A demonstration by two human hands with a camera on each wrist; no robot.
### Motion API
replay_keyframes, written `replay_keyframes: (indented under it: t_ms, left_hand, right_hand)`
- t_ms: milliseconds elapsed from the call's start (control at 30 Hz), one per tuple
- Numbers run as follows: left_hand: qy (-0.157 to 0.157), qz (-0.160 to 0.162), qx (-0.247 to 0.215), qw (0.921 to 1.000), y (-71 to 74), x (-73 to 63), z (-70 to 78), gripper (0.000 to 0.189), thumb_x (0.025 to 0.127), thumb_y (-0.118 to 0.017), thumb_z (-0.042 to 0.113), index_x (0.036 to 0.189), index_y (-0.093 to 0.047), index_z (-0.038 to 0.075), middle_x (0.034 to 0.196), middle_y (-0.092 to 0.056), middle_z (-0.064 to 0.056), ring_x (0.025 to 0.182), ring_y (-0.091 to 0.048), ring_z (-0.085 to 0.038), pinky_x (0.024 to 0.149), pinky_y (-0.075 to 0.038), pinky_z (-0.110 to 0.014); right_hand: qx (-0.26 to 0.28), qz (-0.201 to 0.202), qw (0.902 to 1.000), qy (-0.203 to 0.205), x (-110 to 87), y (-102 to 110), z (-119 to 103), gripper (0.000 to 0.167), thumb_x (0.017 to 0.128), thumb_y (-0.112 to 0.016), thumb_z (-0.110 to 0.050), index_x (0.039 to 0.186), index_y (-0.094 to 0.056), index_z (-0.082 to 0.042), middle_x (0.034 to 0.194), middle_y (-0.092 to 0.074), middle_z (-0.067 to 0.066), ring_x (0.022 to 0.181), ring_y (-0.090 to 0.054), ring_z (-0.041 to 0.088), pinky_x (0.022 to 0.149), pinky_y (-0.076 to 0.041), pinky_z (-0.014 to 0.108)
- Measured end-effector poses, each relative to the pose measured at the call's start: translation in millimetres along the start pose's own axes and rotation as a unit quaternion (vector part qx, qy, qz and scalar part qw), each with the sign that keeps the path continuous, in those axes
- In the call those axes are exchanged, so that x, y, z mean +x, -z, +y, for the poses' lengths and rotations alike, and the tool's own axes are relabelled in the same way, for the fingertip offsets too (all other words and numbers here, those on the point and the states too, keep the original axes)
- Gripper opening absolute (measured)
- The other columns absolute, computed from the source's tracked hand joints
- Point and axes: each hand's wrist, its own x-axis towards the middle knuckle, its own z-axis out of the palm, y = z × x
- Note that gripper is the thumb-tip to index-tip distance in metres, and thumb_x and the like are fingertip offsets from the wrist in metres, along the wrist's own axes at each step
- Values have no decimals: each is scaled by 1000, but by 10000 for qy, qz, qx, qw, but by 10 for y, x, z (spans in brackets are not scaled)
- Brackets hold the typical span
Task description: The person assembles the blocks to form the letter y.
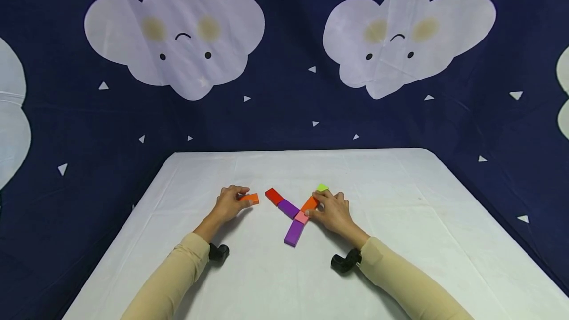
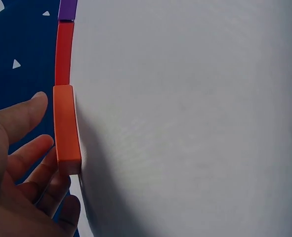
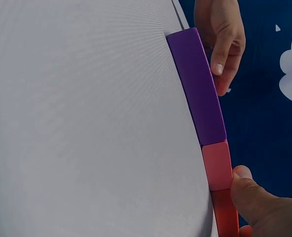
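Note:
On the left, an orange block point(image 1: 254, 198) lies at my left hand point(image 1: 229, 203). In the left wrist view the thumb point(image 2: 34, 106) stands apart from that block, while the other fingertips reach behind it. A red block point(image 1: 273, 196) lies just beyond. My right hand point(image 1: 333, 211) holds a second orange block point(image 1: 308, 205) between thumb and fingers, the thumb point(image 3: 242, 187) at its joint with a pink block point(image 1: 302, 217). Two purple blocks point(image 1: 288, 208) and a lime-green block point(image 1: 322, 187) complete the forked shape, the green partly hidden by the hand.
A white-covered table point(image 1: 386, 181) lies under the blocks. Behind it hangs a dark blue cloth point(image 1: 284, 63) with pale clouds and small white triangles. Dark devices point(image 1: 345, 261) sit at both wrists, beneath beige sleeves.

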Motion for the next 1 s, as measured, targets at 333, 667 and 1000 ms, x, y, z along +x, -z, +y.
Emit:
replay_keyframes:
  t_ms: [333, 667, 1000]
  left_hand:
    - [159, -129, 280, 9994, 6, -4, -6, 37, 81, -72, 14, 116, -66, 6, 111, -61, -15, 102, -46, -27, 89, -30, -42]
    - [203, -122, 220, 9995, 21, -21, -2, 34, 81, -72, 12, 113, -67, 6, 107, -60, -14, 102, -46, -27, 90, -31, -44]
    - [431, 45, -319, 9986, 93, -57, 95, 35, 82, -70, 12, 117, -66, 9, 110, -57, -13, 101, -45, -26, 80, -34, -34]
  right_hand:
    - [37, 29, 10000, 11, -8, 12, -11, 63, 76, -73, -47, 129, -59, -15, 129, -57, 2, 95, -42, 29, 71, -27, 36]
    - [28, 37, 10000, 45, -20, 1, -9, 64, 76, -73, -47, 129, -59, -14, 129, -58, 3, 93, -42, 29, 71, -28, 36]
    - [36, 58, 10000, 33, -11, 8, -11, 64, 76, -72, -49, 128, -59, -14, 131, -56, 1, 94, -41, 30, 72, -27, 36]
